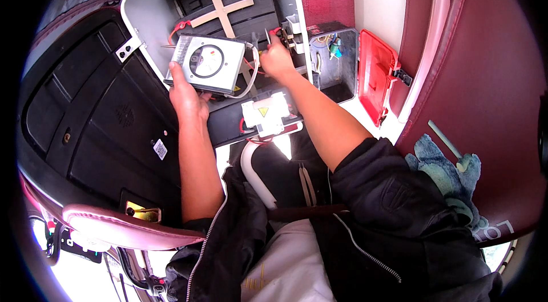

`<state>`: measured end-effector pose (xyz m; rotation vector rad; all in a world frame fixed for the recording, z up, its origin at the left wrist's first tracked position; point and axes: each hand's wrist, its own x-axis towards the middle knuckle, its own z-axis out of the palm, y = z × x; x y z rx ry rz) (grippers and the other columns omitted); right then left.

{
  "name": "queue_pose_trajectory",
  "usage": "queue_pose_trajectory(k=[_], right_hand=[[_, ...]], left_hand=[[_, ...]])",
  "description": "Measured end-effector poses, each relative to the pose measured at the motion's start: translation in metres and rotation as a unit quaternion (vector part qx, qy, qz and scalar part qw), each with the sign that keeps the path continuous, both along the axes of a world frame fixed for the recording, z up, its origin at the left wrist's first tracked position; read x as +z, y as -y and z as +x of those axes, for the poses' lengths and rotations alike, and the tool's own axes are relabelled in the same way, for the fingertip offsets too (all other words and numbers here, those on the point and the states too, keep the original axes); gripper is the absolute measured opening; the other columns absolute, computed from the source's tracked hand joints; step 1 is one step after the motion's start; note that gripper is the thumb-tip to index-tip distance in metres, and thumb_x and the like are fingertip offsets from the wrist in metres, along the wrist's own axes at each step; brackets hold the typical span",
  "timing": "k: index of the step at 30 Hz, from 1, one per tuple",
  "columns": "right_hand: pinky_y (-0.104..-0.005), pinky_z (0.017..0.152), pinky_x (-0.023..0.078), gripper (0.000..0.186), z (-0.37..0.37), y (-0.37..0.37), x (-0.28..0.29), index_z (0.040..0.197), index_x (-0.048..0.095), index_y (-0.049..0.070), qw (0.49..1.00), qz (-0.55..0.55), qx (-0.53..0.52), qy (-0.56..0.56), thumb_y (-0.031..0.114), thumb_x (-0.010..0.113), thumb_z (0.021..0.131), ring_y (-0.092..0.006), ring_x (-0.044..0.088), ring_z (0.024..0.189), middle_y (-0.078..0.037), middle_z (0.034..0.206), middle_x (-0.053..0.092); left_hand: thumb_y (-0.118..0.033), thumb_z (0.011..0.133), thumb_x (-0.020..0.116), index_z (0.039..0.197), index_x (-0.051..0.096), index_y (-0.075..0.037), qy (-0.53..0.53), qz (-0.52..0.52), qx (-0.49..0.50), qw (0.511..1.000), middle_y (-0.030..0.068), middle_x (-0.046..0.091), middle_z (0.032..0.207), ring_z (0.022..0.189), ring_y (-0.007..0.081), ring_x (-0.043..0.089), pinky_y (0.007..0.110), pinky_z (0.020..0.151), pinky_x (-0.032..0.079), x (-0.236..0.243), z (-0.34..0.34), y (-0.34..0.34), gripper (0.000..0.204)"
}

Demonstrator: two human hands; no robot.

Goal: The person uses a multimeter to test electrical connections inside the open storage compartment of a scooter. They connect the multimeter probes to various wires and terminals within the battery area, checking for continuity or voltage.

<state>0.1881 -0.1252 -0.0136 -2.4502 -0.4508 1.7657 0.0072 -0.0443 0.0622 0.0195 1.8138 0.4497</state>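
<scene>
The left hand holds a grey meter box with a round dial over the black battery; the right hand pinches a clip there, near a red lid and blue rag

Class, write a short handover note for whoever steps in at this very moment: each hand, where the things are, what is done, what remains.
Left hand: holds the grey dial meter from below, face up.
Right hand: presses a probe onto a terminal at the right edge of the open battery compartment.
Red box lid hangs open; blue cloth lies on the maroon seat.
Done: compartment opened, meter leads out.
Left: the dial's reading cannot be made out.
</scene>
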Motion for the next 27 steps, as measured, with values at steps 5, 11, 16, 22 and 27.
queue_pose_trajectory(k=[5, 11, 16, 22, 27], right_hand=[[-0.0395, 0.052, 0.054, 0.082, -0.007, 0.013, -0.027, 0.144, 0.011, 0.003, 0.999, 0.018, -0.039, 0.013, 0.013, 0.059, 0.078, -0.0344, 0.066, 0.070, -0.024, 0.099, 0.063], [-0.0341, 0.041, 0.043, 0.068, -0.005, 0.012, -0.015, 0.143, 0.027, 0.008, 0.991, -0.006, -0.077, -0.112, 0.009, 0.053, 0.081, -0.0200, 0.051, 0.052, -0.012, 0.077, 0.058], [-0.0344, 0.044, 0.048, 0.062, -0.004, 0.004, -0.006, 0.136, 0.031, 0.005, 0.965, -0.014, -0.169, -0.198, 0.016, 0.060, 0.082, -0.0210, 0.055, 0.059, -0.011, 0.080, 0.058], [-0.0366, 0.066, 0.050, 0.022, 0.002, -0.029, 0.012, 0.109, 0.051, 0.003, 0.984, 0.147, -0.032, -0.100, 0.011, 0.048, 0.089, -0.0240, 0.063, 0.073, -0.011, 0.081, 0.062], [-0.0413, 0.085, 0.046, 0.032, 0.011, -0.085, 0.042, 0.114, 0.054, 0.002, 0.967, 0.198, 0.120, 0.109, 0.017, 0.056, 0.086, -0.0377, 0.060, 0.099, -0.024, 0.099, 0.063]], left_hand=[[-0.059, 0.088, 0.048, 0.125, 0.046, -0.003, -0.010, 0.003, -0.001, 1.000, 0.0132, 0.057, 0.115, 0.102, 0.0280, 0.057, 0.052, 0.086, 0.040, 0.001, 0.002, -0.001, 0.067], [-0.058, 0.089, 0.049, 0.123, 0.047, -0.002, -0.015, -0.018, -0.019, 1.000, 0.0133, 0.058, 0.114, 0.102, 0.0289, 0.057, 0.054, 0.087, 0.040, 0.006, 0.007, -0.005, 0.066], [-0.052, 0.090, 0.053, 0.118, 0.050, -0.002, -0.029, -0.021, -0.034, 0.999, 0.0112, 0.061, 0.106, 0.097, 0.0264, 0.060, 0.052, 0.079, 0.044, -0.001, -0.001, -0.002, 0.057], [-0.039, 0.087, 0.064, 0.113, 0.047, 0.006, -0.099, 0.041, -0.029, 0.994, 0.0172, 0.061, 0.095, 0.074, 0.0223, 0.064, 0.037, 0.046, 0.048, 0.005, 0.009, 0.003, 0.055], [-0.039, 0.086, 0.064, 0.118, 0.051, -0.001, -0.038, 0.068, -0.047, 0.996, 0.0081, 0.061, 0.097, 0.079, 0.0159, 0.061, 0.033, 0.054, 0.048, 0.019, 0.007, 0.001, 0.051]])
